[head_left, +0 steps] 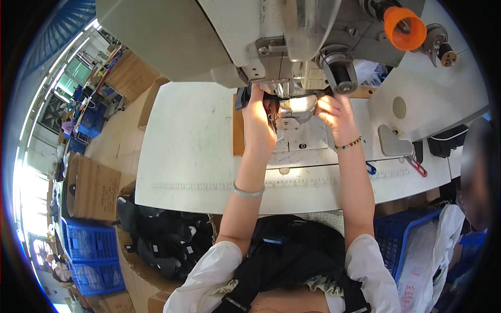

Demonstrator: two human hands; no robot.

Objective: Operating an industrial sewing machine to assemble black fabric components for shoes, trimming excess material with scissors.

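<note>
Apart, your left hand point(259, 117) and right hand point(336, 113) grip black cloth point(242, 98); uneven pulling could skew it sideways.

Painted metal, matt cloth, dull cardboard

The sewing machine point(156, 36) wears a smooth, pale, low-sheen casing, with a glossy curved metal part point(299, 106) below. The black piece point(241, 99) looks like matt cloth. The bench point(193, 130) has a smooth, pale top; the brown strip point(238, 128) looks like wood. The orange cone point(405, 28) appears to be smooth plastic, the bag point(368, 73) crinkled clear plastic. The crate point(94, 242) is slotted blue plastic, the box point(94, 185) matt brown cardboard, the sleeve point(209, 271) soft white cloth.
</note>
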